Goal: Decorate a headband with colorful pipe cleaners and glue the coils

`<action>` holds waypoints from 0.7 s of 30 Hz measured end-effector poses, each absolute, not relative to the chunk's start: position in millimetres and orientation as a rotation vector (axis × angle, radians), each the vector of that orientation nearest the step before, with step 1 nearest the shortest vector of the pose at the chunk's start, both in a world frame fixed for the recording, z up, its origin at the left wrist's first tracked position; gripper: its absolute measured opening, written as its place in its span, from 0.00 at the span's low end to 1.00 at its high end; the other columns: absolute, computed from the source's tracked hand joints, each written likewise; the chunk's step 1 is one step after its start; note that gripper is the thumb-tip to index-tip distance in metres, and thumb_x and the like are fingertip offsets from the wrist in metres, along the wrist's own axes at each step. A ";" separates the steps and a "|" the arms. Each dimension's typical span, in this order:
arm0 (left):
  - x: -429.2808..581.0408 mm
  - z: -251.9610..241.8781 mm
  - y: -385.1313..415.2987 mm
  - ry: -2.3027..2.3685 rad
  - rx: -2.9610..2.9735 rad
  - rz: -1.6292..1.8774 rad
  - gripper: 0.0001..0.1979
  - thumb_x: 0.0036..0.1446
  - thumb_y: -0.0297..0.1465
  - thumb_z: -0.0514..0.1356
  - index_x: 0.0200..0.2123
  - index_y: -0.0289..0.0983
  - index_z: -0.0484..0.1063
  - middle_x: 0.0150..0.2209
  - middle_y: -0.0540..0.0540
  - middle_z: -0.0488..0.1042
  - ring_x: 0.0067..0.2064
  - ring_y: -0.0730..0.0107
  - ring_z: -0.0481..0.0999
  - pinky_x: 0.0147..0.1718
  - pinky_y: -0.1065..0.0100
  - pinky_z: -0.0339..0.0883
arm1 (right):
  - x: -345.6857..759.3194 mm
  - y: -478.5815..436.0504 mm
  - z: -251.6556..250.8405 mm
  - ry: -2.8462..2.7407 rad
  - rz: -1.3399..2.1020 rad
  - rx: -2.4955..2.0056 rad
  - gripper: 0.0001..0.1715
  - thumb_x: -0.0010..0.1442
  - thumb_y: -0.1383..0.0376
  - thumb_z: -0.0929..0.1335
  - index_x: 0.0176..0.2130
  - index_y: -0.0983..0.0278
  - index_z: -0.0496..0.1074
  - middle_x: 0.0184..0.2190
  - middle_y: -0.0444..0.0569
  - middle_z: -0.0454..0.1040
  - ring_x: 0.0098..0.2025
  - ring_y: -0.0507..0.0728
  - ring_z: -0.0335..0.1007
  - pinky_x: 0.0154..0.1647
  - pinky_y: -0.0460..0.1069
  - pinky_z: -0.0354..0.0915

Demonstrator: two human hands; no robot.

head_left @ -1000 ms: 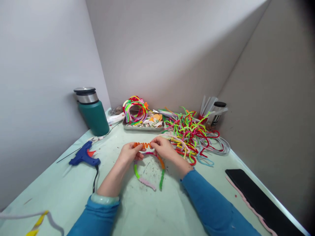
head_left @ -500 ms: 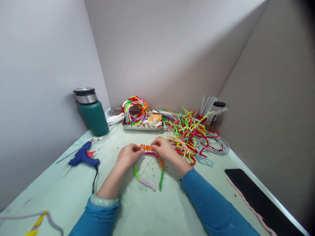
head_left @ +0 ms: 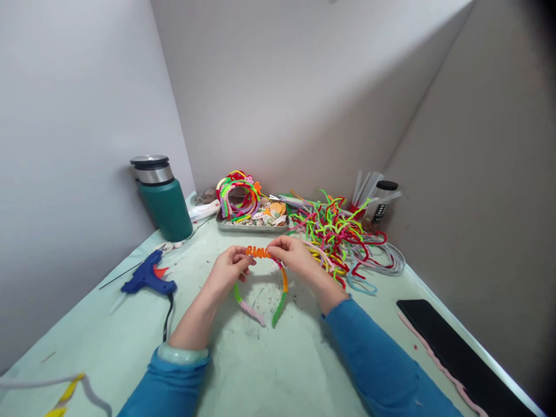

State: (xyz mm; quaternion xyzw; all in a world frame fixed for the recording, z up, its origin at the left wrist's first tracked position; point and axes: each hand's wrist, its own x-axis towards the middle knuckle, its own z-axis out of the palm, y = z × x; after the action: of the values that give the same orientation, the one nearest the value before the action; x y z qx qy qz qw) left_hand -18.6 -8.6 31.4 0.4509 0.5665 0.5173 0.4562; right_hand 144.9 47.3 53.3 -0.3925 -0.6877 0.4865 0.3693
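A headband (head_left: pixel 284 284) wrapped in coloured pipe cleaner, with green, pink, orange and magenta stretches, is held between my hands, its two ends toward me. Along its top runs a wavy orange pipe cleaner (head_left: pixel 258 252). My left hand (head_left: pixel 230 269) is closed at the left side of the top, fingers round the band by the orange piece's left end. Pinched between thumb and fingers of my right hand (head_left: pixel 291 255) is the right end of the orange piece. The fingertips partly cover the band there.
A blue glue gun (head_left: pixel 150 275) and a green bottle (head_left: pixel 163 202) stand at left. Behind are a metal tray (head_left: pixel 252 227) of small pieces with finished headbands (head_left: pixel 238 197), and a pipe cleaner pile (head_left: pixel 332 226). A black phone-like slab (head_left: pixel 452 347) lies right.
Both hands have lifted slightly away from me with the headband, which has tilted. The orange wavy piece now sits against the band's top, and the left fingers have shifted round the band.
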 end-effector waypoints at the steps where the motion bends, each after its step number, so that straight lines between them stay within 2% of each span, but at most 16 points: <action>1: -17.7 33.9 -9.7 1.340 1.095 1.297 0.17 0.42 0.35 0.63 0.36 0.36 0.64 0.26 0.50 0.72 0.19 0.79 0.64 0.17 0.75 0.54 | 144.7 47.2 53.9 -1.760 1.237 -0.995 0.06 0.48 0.65 0.65 0.27 0.67 0.68 0.19 0.40 0.66 0.21 0.47 0.57 0.22 0.43 0.55; 5: -13.2 44.3 -15.2 1.213 1.119 1.370 0.18 0.46 0.35 0.61 0.40 0.35 0.64 0.30 0.49 0.72 0.17 0.85 0.57 0.14 0.77 0.45 | 142.7 46.4 56.9 -1.704 1.130 -1.016 0.07 0.48 0.64 0.65 0.28 0.66 0.68 0.20 0.40 0.66 0.21 0.47 0.58 0.23 0.43 0.56; 10: -6.7 55.9 -23.1 1.194 1.207 1.511 0.19 0.45 0.35 0.63 0.41 0.35 0.67 0.31 0.49 0.70 0.20 0.83 0.58 0.18 0.76 0.51 | 139.7 37.3 67.1 -1.675 0.953 -1.006 0.09 0.50 0.62 0.64 0.29 0.66 0.69 0.21 0.42 0.68 0.23 0.49 0.61 0.23 0.43 0.57; 15: -3.9 59.7 -28.3 1.232 1.298 1.624 0.26 0.46 0.35 0.63 0.51 0.41 0.66 0.27 0.53 0.67 0.21 0.82 0.57 0.18 0.76 0.51 | 137.3 18.2 79.4 -1.731 0.719 -0.983 0.09 0.54 0.63 0.62 0.31 0.65 0.69 0.25 0.44 0.69 0.26 0.50 0.62 0.27 0.44 0.57; 18: -4.4 59.0 -28.5 1.273 1.334 1.625 0.20 0.47 0.36 0.62 0.46 0.39 0.71 0.29 0.51 0.70 0.23 0.80 0.61 0.20 0.76 0.53 | 136.6 13.0 81.9 -1.758 0.667 -0.976 0.09 0.55 0.63 0.62 0.31 0.64 0.69 0.27 0.44 0.70 0.28 0.50 0.63 0.28 0.44 0.57; 21: -4.8 58.8 -27.4 1.287 1.330 1.616 0.17 0.48 0.37 0.61 0.42 0.38 0.71 0.30 0.48 0.73 0.25 0.77 0.65 0.21 0.75 0.55 | 136.8 16.1 79.3 -1.780 0.682 -0.963 0.10 0.56 0.61 0.61 0.30 0.64 0.68 0.28 0.45 0.70 0.29 0.51 0.63 0.29 0.44 0.57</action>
State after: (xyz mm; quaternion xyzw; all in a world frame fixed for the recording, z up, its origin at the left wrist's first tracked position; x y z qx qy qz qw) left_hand -4.8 -27.4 58.8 0.5099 0.4934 0.6197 0.3355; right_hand 136.8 16.1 79.3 -0.3952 -0.7301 0.2797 0.4822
